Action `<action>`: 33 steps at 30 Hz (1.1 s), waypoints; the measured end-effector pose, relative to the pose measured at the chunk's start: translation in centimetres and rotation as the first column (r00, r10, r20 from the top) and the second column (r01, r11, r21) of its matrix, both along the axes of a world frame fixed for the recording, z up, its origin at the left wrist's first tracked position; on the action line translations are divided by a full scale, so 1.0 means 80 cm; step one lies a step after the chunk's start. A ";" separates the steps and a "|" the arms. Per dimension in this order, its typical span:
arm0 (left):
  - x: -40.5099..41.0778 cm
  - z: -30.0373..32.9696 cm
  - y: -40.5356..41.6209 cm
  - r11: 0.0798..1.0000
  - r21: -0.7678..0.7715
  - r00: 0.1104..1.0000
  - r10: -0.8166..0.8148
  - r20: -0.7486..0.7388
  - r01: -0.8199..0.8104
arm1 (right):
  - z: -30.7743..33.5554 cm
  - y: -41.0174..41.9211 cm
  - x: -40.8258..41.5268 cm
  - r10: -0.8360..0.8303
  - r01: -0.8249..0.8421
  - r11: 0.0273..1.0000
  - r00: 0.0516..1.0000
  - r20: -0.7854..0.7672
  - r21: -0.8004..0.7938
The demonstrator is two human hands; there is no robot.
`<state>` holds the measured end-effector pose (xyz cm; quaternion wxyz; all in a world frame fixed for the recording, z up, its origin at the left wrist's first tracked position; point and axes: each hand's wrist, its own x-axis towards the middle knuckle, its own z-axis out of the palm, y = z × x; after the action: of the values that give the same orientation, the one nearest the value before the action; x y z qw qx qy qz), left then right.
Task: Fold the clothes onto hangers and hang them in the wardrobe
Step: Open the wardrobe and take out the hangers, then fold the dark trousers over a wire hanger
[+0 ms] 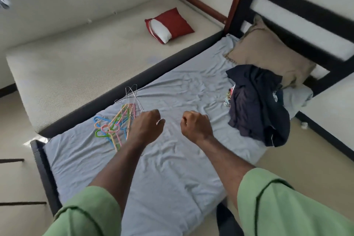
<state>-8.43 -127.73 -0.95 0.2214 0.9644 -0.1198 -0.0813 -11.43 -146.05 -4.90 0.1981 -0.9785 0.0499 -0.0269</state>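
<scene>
Hangers [116, 122], coloured plastic and bare wire, lie in a loose pile on the grey sheet [172, 168] just left of the left hand [146, 127]. Left hand: fingers curled, nothing visibly held, raised over the sheet. Right hand [195, 125]: closed in a fist, holding nothing. Dark clothes [258, 101] lie heaped well to the right of the right hand, against a tan pillow [268, 53].

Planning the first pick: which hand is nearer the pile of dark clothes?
Right. The right hand hovers mid-bed, apart from the dark clothes toward the headboard; the left hand is farther, over the hangers.
</scene>
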 end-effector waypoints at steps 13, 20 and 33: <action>0.068 0.030 -0.189 0.986 0.042 0.987 0.159 0.040 -0.160 | 0.016 -0.156 0.093 0.133 -0.133 0.991 0.989 0.065 0.006; 0.090 0.025 -0.260 0.976 0.085 0.980 0.201 0.002 -0.201 | 0.014 -0.222 0.119 0.199 -0.199 0.980 0.978 0.068 -0.003; 0.137 0.001 -0.277 0.976 0.073 0.975 0.209 -0.076 -0.204 | 0.003 -0.237 0.164 0.189 -0.189 0.982 0.981 0.039 -0.017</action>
<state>2.54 -149.91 -0.90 0.2021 0.9741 -0.0070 -0.1016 1.67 -165.04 -4.68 0.1942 -0.9794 -0.0473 -0.0281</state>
